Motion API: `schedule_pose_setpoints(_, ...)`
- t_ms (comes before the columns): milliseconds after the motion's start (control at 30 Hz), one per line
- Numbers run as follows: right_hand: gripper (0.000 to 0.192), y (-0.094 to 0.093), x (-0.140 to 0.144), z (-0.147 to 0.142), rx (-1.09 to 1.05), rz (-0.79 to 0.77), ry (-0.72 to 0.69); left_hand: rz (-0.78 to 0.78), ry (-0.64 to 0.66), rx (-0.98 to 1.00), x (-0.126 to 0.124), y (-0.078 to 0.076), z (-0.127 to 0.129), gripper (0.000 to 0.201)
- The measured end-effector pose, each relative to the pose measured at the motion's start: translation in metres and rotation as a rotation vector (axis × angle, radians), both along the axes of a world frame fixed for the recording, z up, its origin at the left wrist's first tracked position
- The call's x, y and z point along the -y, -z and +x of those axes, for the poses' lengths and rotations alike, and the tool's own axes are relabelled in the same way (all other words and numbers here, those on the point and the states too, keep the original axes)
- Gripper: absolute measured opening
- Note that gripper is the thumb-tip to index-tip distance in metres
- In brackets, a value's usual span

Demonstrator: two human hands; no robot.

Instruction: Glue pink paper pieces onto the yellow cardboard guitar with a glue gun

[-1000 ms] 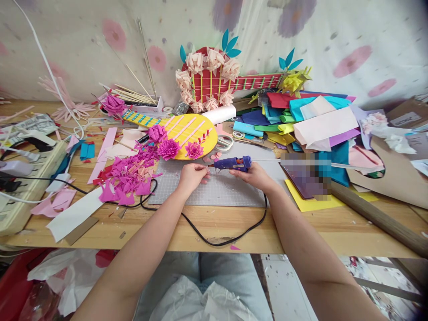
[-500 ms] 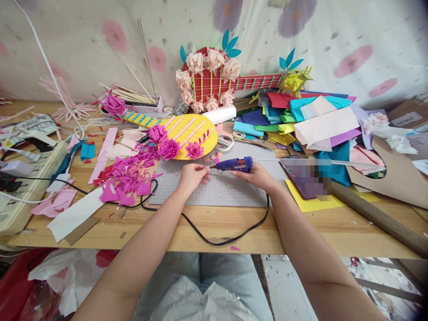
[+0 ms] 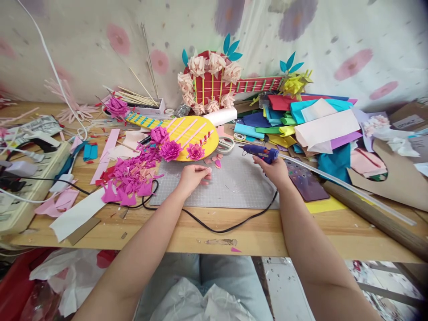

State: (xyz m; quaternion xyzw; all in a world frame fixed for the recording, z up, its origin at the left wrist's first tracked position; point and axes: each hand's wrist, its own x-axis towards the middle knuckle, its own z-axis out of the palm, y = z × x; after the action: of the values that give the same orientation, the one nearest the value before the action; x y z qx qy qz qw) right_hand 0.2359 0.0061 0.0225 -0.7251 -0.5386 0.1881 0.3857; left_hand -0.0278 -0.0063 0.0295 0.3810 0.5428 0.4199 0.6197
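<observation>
My right hand (image 3: 274,169) is closed round the handle of the blue glue gun (image 3: 261,152), nozzle pointing left, held over the far right corner of the grey cutting mat (image 3: 234,185). The grip itself is mostly hidden under my fingers, so I can't see the trigger. A clear glue stick (image 3: 347,187) runs out the back of the gun to the right, across the bench (image 3: 187,234), thin and hard to follow near its end. The black cord (image 3: 214,227) loops from under my wrist along the mat's near edge.

My left hand (image 3: 193,176) rests curled on the mat w/ fingertips pinched on a small pink piece (image 3: 204,182), prob. a petal, too small to tell. A few more pink petals (image 3: 216,161) lie just beyond it. The yellow paper guitar (image 3: 187,133) w/ magenta flowers sits at the mat's far edge, scissors (image 3: 226,144) just right of it, partly covered. Magenta scraps (image 3: 132,176) are heaped left of the mat. The coloured paper pile (image 3: 301,120) at right covers whatever's under it. A dark phone (image 3: 306,183) lies beside my right wrist.
</observation>
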Motion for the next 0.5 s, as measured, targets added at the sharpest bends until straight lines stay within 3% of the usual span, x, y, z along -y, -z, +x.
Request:
schedule_pose_setpoints(100,0.041,-0.004,0.003,-0.004,-0.030,-0.027,-0.066,-0.007,0.032,-0.013,0.002,0.000,0.000,0.004)
schedule_pose_setpoints(300,0.044,-0.016,0.018,-0.024,-0.240,-0.141,-0.471,-0.010,0.009,-0.008,0.001,0.003,0.001,0.003)
schedule_pose_setpoints(500,0.047,-0.013,0.019,-0.047,-0.237,-0.226,-0.535,-0.009,-0.017,-0.008,-0.001,0.004,0.002,0.005)
